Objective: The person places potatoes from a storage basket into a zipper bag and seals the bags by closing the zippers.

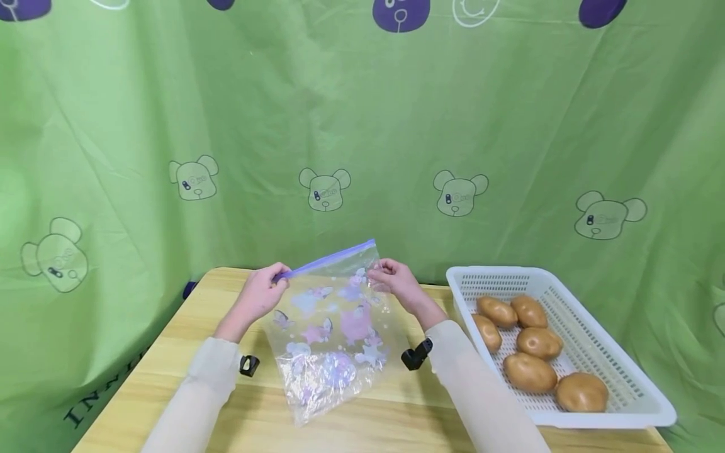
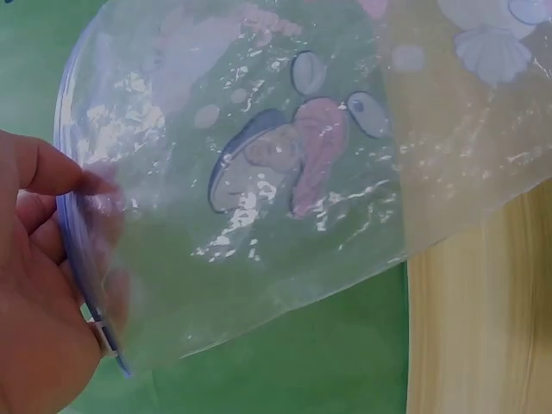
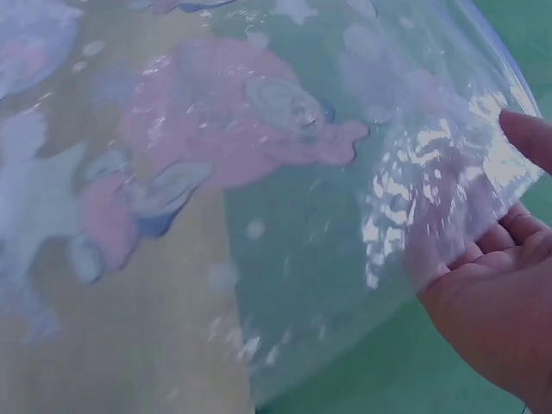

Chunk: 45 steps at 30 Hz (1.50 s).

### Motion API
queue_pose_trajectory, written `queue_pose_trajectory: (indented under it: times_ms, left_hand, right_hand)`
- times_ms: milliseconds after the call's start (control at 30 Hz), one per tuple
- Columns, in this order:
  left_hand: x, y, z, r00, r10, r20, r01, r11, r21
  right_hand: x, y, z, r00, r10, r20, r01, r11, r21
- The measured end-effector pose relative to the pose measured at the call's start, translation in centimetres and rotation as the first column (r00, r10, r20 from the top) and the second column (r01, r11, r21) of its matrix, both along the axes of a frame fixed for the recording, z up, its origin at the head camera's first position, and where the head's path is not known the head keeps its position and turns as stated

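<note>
A clear zip-lock bag [image 1: 338, 327] with a purple zip strip [image 1: 331, 258] and pink and blue cartoon prints hangs flat between both hands, over the wooden table. My left hand [image 1: 260, 293] pinches the left end of the strip; the thumb and fingers lie on either side of it in the left wrist view. A small white slider [image 2: 104, 337] sits on the strip beside that palm. Lower than the top right corner, my right hand [image 1: 399, 284] holds the bag's side edge, with some fingers behind the film. Nothing shows inside the bag.
To the right, a white plastic basket [image 1: 614, 420] with slotted walls holds several brown potatoes [image 1: 530, 372]. It stands on the wooden table [image 1: 170, 377], close to the right forearm. A green curtain [image 1: 362, 113] with bear prints hangs behind the table.
</note>
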<state>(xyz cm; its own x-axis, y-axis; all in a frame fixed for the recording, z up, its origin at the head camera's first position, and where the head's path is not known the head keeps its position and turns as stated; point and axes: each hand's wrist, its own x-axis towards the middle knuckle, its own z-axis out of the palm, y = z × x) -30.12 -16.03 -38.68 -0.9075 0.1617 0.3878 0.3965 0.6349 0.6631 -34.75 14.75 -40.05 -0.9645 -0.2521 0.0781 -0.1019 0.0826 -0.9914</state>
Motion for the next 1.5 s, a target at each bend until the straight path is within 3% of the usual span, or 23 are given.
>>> queue_pose_trajectory:
  times_ms: [267,567,767,900,1000,1133,1200,1300,1367,1500]
  left_hand:
    - [0.7,1.2,0.1,0.998,-0.062,-0.004,0.061,0.996,-0.065]
    - [0.6,1.0,-0.1,0.997,-0.078,-0.025,0.077,0.995,-0.061]
    - [0.5,0.1,-0.8,0.999,-0.032,0.002,0.032,0.998,0.059]
    - [0.4,-0.2,-1.5,0.998,0.007,0.059,-0.018,0.982,0.188]
    - [0.5,-0.2,-2.0,0.989,-0.015,0.149,-0.041,0.930,0.365]
    - [0.6,0.4,-2.2,0.960,-0.095,0.265,-0.084,0.804,0.589]
    - [0.7,0.8,-2.3,0.945,-0.124,0.302,-0.107,0.757,0.645]
    - [0.8,1.5,-2.5,0.926,-0.153,0.347,-0.140,0.712,0.688]
    - [0.8,1.7,-2.5,0.914,-0.166,0.369,-0.164,0.682,0.713]
    - [0.8,1.9,-2.5,0.914,-0.156,0.375,-0.194,0.644,0.740]
  right_hand:
    - [0.4,-0.3,0.5,0.998,-0.043,-0.054,0.044,0.999,0.019]
    - [0.5,0.1,0.1,0.984,-0.121,-0.133,0.112,0.991,-0.077]
    - [0.7,0.7,-0.4,0.982,-0.154,-0.114,0.132,0.975,-0.179]
    - [0.9,1.0,-0.6,0.983,-0.167,-0.070,0.141,0.949,-0.282]
    - [1.2,1.0,-0.6,0.983,-0.175,-0.048,0.147,0.925,-0.351]
    - [1.5,1.0,-0.8,0.981,-0.190,-0.035,0.157,0.891,-0.427]
    - [1.7,0.9,-1.1,0.980,-0.194,-0.038,0.154,0.870,-0.469]
    - [2.0,0.6,-1.4,0.979,-0.199,-0.039,0.151,0.842,-0.518]
    - [2.2,0.5,-1.6,0.979,-0.200,-0.043,0.148,0.838,-0.526]
    - [2.6,0.7,-1.5,0.981,-0.186,-0.058,0.129,0.842,-0.524]
